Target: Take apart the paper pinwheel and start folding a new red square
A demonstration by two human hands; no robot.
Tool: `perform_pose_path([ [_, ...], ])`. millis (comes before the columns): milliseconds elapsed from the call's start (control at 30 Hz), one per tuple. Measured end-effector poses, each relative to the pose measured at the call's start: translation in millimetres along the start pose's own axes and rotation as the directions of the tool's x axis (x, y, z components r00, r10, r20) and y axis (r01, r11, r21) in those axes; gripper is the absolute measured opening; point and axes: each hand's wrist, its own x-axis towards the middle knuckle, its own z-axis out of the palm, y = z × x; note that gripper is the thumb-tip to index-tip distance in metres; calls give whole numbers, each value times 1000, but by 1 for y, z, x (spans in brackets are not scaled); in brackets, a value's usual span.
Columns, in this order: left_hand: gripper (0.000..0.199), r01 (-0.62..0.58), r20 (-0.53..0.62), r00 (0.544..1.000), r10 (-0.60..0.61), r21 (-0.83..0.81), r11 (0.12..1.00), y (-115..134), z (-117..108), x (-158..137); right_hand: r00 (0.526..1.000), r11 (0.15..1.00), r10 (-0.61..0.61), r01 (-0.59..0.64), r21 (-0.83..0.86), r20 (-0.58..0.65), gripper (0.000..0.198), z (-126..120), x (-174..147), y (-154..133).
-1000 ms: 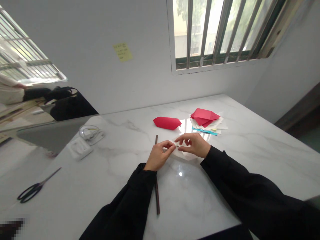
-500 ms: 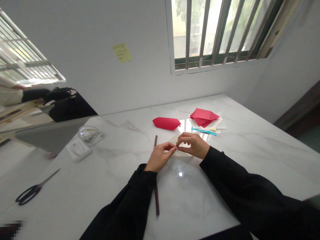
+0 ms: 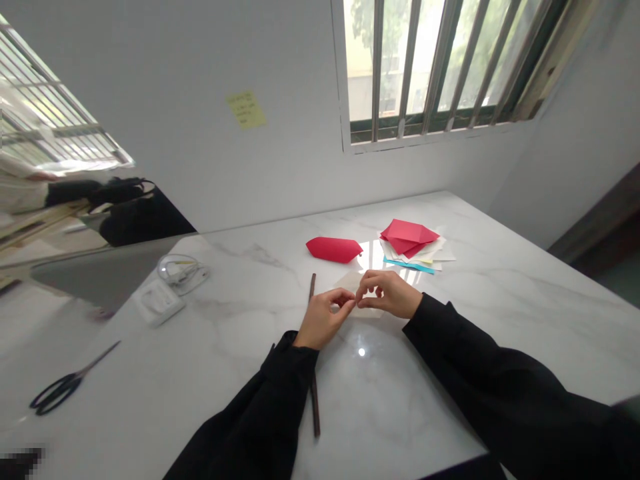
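Observation:
My left hand [image 3: 324,320] is closed in a pinch, thumb against forefinger. Its tips meet those of my right hand [image 3: 394,293], which is also pinched with its fingers curled. Whatever sits between the fingertips is too small to make out. Under both hands lies a pale, cream-coloured sheet of paper [image 3: 369,313], partly hidden by them. A thin dark brown stick [image 3: 315,410] lies on the table, its middle passing beneath my left wrist. Beyond my hands rests a folded red paper piece [image 3: 334,250] with pointed ends.
To the back right is a pile of red folded paper [image 3: 409,232] over white sheets and a blue strip [image 3: 409,265]. On the left lie black-handled scissors [image 3: 67,387], a white case [image 3: 159,301] and a coiled white cable [image 3: 183,270]. The wall [image 3: 295,173] bounds the marble-patterned table [image 3: 240,393].
My right fingertips have shifted slightly right, and more of the pale paper shows behind them. The whole view has tilted a little; the other things on the table lie as before.

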Motion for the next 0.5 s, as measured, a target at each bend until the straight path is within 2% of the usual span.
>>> perform_pose_path([
  [133,14,-29,-72,997,33,53,998,-1,-1,0,996,983,92,-92,161,12,20,-3,1,-4],
  [200,11,-58,-143,987,68,71,996,-3,-1,0,989,967,148,-145,207,4,25,-8,1,-3],
  [267,9,-108,-221,967,127,95,990,-3,-2,1,975,965,212,-198,169,-64,25,-15,2,4],
  [333,8,-178,-241,948,206,132,975,-1,0,0,945,968,248,-250,20,-212,20,-24,2,17],
  [400,6,-259,-131,951,279,151,954,3,4,-2,898,934,230,-312,-173,-374,14,-35,0,34],
  [500,9,-325,174,937,304,108,940,7,12,-5,846,854,252,-423,-304,-470,15,-49,-5,57],
])
